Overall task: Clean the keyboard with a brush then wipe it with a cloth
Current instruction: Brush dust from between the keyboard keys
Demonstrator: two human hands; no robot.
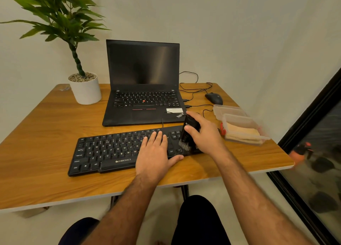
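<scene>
A black keyboard (110,150) lies across the front of the wooden table (46,134). My left hand (155,152) rests flat on its right-middle keys, fingers together, thumb at the front edge. My right hand (203,134) grips a black brush (186,134) held upright, its pale bristles touching the keys at the keyboard's right end. A folded beige cloth (241,132) lies in a clear plastic box (238,120) to the right of the keyboard.
An open black laptop (144,89) stands behind the keyboard. A white potted plant (85,89) is at the back left. A black mouse (214,98) with cables and a clear lid (228,110) lie at the back right. A dark glass door (313,143) stands at the right.
</scene>
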